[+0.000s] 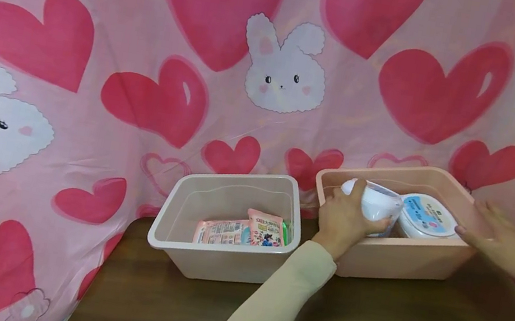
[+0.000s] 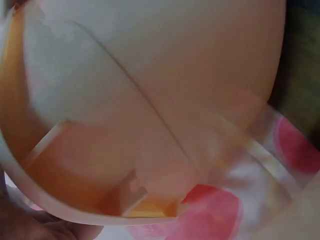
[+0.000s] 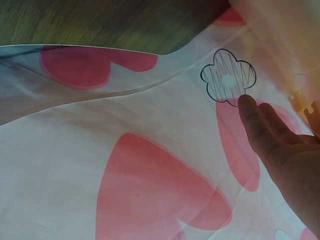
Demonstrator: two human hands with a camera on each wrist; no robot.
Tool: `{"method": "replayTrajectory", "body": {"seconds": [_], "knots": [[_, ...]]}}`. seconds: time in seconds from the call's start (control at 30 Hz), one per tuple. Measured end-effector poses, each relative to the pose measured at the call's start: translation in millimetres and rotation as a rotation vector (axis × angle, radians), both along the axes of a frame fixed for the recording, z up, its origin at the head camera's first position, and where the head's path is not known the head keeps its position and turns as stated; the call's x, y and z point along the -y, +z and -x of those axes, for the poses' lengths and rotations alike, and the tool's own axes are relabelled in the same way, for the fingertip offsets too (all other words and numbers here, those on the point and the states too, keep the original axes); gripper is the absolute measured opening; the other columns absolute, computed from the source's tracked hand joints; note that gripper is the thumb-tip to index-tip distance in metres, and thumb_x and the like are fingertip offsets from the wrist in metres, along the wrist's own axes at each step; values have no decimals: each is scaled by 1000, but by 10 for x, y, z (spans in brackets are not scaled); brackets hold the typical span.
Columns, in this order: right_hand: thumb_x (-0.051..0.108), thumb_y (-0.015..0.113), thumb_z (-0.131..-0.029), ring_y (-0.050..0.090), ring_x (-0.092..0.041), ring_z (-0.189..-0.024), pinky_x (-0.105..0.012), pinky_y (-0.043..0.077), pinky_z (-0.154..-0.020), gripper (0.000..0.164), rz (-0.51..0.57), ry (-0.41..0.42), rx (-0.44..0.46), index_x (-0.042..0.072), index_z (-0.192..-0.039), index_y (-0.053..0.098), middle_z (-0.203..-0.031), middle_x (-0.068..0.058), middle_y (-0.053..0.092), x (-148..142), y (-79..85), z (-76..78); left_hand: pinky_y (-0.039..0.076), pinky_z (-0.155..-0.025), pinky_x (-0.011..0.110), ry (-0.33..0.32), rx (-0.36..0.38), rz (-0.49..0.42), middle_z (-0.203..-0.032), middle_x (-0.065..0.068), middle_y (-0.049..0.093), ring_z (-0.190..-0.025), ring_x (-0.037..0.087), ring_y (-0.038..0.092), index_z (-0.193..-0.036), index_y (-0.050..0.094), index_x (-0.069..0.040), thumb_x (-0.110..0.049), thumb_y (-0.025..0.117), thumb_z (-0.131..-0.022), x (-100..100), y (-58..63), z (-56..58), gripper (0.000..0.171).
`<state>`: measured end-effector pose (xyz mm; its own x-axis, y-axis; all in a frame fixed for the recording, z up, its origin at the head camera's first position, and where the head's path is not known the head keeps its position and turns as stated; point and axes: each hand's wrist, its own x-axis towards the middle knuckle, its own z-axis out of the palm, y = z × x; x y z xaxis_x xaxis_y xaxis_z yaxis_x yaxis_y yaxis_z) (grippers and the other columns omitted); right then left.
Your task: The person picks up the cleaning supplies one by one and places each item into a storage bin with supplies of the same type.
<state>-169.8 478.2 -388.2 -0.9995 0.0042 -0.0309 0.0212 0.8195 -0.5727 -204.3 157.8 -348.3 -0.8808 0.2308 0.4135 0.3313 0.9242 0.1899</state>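
Note:
My left hand (image 1: 346, 218) grips a white tub (image 1: 380, 204) that stands tilted inside the pink bin (image 1: 389, 259), with the thumb across its near side. To the right of it, a second white tub with a blue label on its lid (image 1: 427, 213) sits in the same bin. My right hand (image 1: 497, 237) is at the bin's right end, fingers extended along the rim and slightly blurred. In the right wrist view, straight fingers (image 3: 262, 125) show beside the bin's wall. A pale curved surface fills most of the left wrist view, blurred.
A light grey bin (image 1: 225, 263) stands left of the pink one. Inside it lie pink printed packets (image 1: 266, 230) and something green. Both bins rest on a dark wooden table (image 1: 162, 303), against a pink cloth with hearts and rabbits (image 1: 273, 129).

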Motion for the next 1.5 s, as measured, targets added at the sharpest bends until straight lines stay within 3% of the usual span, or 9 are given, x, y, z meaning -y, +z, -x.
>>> {"method": "replayTrajectory", "body": {"seconds": [0.27,0.4,0.5,0.63,0.77,1.0,1.17,1.33,1.5], "knots": [[65,51,-95,-19,-62,-137,-87,2,-89,103,5,-23,-13,22,-156,-20,-155,-25,-31,46,52,-40,44,-53,27,-30,4,133,-87,-2,65,-74,13,63,-119,55,-31,-84,66,-72,-41,-32,37,71],[65,53,-95,-18,-62,-137,-87,4,-90,105,8,-38,-25,20,-157,-18,-156,-26,-28,87,62,-39,45,-50,29,-39,37,129,-76,-8,67,-68,13,65,-93,66,-29,-61,63,-92,-31,-43,80,33],[65,53,-95,-17,-61,-138,-87,4,-90,105,2,-51,-32,19,-157,-18,-156,-29,-25,113,73,-49,49,-58,29,-103,99,113,-76,-11,67,-73,11,63,-85,71,-29,-42,58,-99,-4,-52,119,23],[63,51,-97,-14,-62,-139,-87,5,-92,102,-8,-53,-59,15,-158,-15,-157,-31,-21,123,89,-52,48,-67,27,-182,220,119,-74,-12,63,-75,8,56,-87,67,-27,-40,57,-97,20,-39,165,19],[61,50,-98,-13,-61,-139,-86,4,-94,99,-11,-52,-74,15,-158,-15,-157,-30,-22,84,85,-47,46,-64,28,-206,274,148,-72,-10,60,-75,6,54,-81,63,-25,-39,57,-95,6,-14,172,21],[60,53,-98,-16,-60,-140,-88,8,-91,101,26,-1,-28,19,-158,-16,-159,-27,-24,3,47,-30,47,-89,39,-146,375,262,-119,-3,62,-104,17,56,-124,68,-33,-47,52,-96,-58,-1,131,36],[62,54,-96,-17,-60,-140,-88,9,-89,101,59,3,-5,23,-158,-17,-159,-23,-26,10,30,-43,46,-88,41,-224,466,308,-117,-13,64,-103,11,55,-116,72,-39,-41,53,-96,-24,24,220,27],[64,55,-95,-13,-62,-139,-89,15,-85,104,54,-13,5,26,-157,-18,-160,-23,-25,26,23,-63,47,-84,37,-341,497,292,-113,-24,65,-103,5,55,-112,75,-45,-39,57,-95,77,24,312,26],[64,53,-96,-11,-64,-138,-88,15,-86,103,40,-6,8,21,-158,-17,-159,-29,-22,33,16,-76,48,-81,33,-376,494,264,-105,-26,65,-98,2,55,-107,76,-44,-35,58,-94,108,-4,299,24]]}}
